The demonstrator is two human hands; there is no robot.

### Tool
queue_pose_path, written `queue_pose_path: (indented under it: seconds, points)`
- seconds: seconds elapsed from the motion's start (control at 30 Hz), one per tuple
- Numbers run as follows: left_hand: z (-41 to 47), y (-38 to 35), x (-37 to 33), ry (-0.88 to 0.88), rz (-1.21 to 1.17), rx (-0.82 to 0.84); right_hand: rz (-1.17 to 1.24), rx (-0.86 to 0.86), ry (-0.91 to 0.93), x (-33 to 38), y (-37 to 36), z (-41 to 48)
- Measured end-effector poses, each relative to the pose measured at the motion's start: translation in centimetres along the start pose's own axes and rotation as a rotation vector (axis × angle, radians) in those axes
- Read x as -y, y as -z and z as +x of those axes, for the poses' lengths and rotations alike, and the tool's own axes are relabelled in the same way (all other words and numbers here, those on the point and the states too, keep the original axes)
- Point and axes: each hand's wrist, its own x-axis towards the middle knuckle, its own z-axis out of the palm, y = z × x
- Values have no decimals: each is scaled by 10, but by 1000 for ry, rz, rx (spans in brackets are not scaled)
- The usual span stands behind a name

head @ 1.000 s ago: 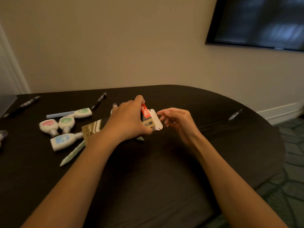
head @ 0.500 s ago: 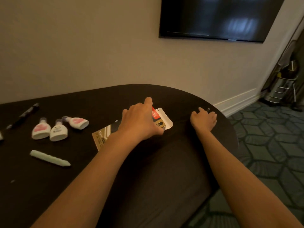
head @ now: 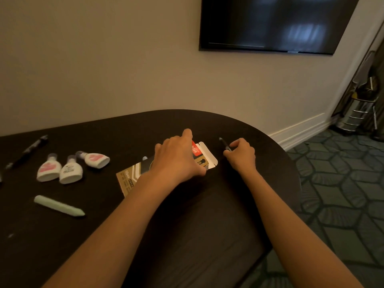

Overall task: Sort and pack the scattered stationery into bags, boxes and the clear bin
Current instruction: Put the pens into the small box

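A gold and black pen box (head: 129, 179) lies flat on the dark table (head: 187, 235), its white end flap open toward the right. My left hand (head: 176, 159) grips the box near that open end, thumb on the near side. Just right of the flap, my right hand (head: 241, 154) pinches a dark pen (head: 225, 144) whose tip points away from me. Three white correction-tape dispensers (head: 70, 168) with pink labels sit to the left. A pale green marker (head: 59, 205) lies nearer to me on the left.
A black pen (head: 27, 151) lies at the far left of the table. The table's rounded right edge drops to patterned carpet (head: 342, 194). A metal rack (head: 359, 113) stands by the wall at right. A dark screen (head: 276, 23) hangs on the wall.
My right hand left the box flap, reached right to the pen near the table edge and now pinches it close to the box opening. The view swung right.
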Motion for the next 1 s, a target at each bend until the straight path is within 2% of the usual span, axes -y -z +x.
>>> queue_pose_path:
  seconds: [0.3,0.43,0.63,0.83,1.0]
  points:
    - [-52,51,62,118,23,-62,799,482,-249,69,-27,-76]
    - [-86,78,102,199,26,-104,877,673,-219,115,-56,-115]
    - [-145,118,172,341,46,-170,1137,946,-213,182,-108,-174]
    - [-184,139,220,427,33,-216,1099,1030,-135,217,-152,-212]
    - [-193,137,236,435,12,-233,1092,1030,-113,223,-168,-223]
